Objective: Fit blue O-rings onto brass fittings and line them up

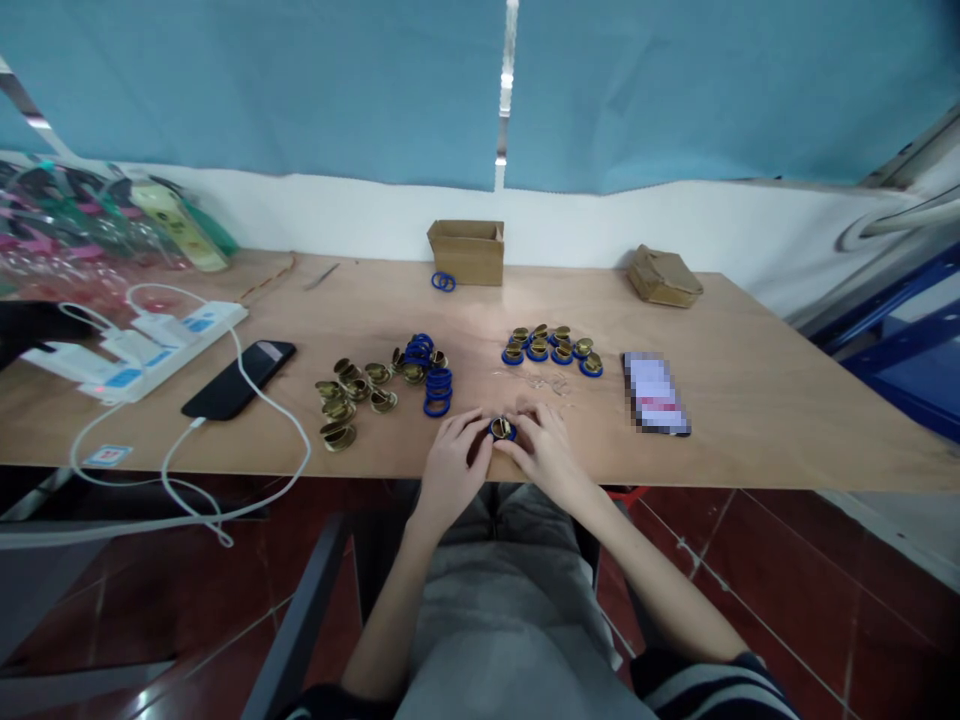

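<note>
Both hands were on one part: left hand (454, 458) and right hand (546, 448) had thumbs and fingertips closed in on a brass-coloured piece (501, 427), pinched from both sides. It sat near the front edge of the table (765, 420), blue ring (512, 434) around its base. Too small and too covered by fingers to tell if that ring was seated all round.

Risks, my read:
- Uneven thumb pressure could have tipped the piece or popped the ring off one side.
- Slip toward the body: edge was close, so lap or tiled floor (750, 570) would have caught it.
- Loose brass-coloured pieces (337, 408) and ring stack (438, 392) lay off the left hand, some touching; a careless reach could have toppled the rings or scattered parts.
- Ringed pieces (551, 345) stood bunched beyond the right hand, lids tilted up. A sleeve or knuckle could have knocked one over.
- Clear scraps (553, 383) in front of that bunch, maybe film; could have snagged under a part.
</note>
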A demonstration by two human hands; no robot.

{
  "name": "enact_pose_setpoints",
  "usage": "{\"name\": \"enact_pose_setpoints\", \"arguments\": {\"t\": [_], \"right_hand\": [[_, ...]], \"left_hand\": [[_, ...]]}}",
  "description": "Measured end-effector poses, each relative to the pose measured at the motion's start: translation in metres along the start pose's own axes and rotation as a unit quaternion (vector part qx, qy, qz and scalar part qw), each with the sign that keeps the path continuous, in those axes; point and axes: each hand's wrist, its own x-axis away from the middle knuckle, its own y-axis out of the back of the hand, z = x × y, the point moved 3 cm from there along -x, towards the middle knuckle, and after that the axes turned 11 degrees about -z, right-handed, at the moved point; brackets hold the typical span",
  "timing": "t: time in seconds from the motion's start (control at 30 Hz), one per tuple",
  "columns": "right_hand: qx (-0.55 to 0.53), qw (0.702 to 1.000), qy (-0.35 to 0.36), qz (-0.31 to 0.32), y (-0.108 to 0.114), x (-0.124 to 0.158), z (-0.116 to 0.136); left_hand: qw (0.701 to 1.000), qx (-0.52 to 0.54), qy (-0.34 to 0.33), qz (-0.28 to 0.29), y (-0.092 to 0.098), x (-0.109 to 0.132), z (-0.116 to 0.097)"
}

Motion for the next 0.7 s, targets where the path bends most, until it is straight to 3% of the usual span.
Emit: {"name": "enact_pose_setpoints", "arguments": {"t": [0.2, 0.53, 0.7], "right_hand": [[-0.022, 0.999, 0.035, -0.019, 0.001, 0.002, 0.006], [-0.060, 0.995, 0.073, -0.037, 0.009, 0.010, 0.015], [-0.166, 0.986, 0.025, -0.019, 0.011, 0.010, 0.009]], "left_hand": [[1.000, 0.009, 0.020, 0.010, 0.001, -0.001, -0.003], [0.978, 0.158, 0.128, 0.051, 0.003, 0.001, 0.005], [0.963, 0.211, 0.153, 0.067, 0.005, 0.001, 0.006]]}}
